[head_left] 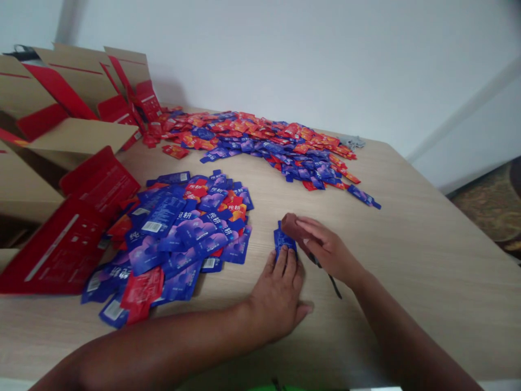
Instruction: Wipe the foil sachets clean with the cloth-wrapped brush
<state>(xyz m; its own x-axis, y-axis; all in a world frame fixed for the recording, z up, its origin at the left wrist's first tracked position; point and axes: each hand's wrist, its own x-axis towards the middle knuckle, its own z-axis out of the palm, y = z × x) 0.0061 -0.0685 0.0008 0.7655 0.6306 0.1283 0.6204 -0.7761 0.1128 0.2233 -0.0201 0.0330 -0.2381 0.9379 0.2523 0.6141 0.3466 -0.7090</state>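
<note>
A blue sachet point(280, 241) lies on the table between my hands. My left hand point(283, 293) is laid flat, its fingertips pressing on the near part of the sachet and its thumb spread to the right. My right hand point(329, 250) is closed around a brown, block-like handheld tool point(291, 225) whose exact kind I cannot make out. The tool's front end sits over the sachet's upper right part; whether it touches is hidden. A thin black strap point(335, 287) trails below my right hand. Left of my hands is a heap of blue and red sachets point(195, 228).
A long pile of red and blue sachets point(264, 138) runs along the back of the wooden table point(427, 260), against a white wall. One blue sachet point(363, 196) lies at its right end. Open cardboard boxes point(77, 136) with red flaps stand on the left.
</note>
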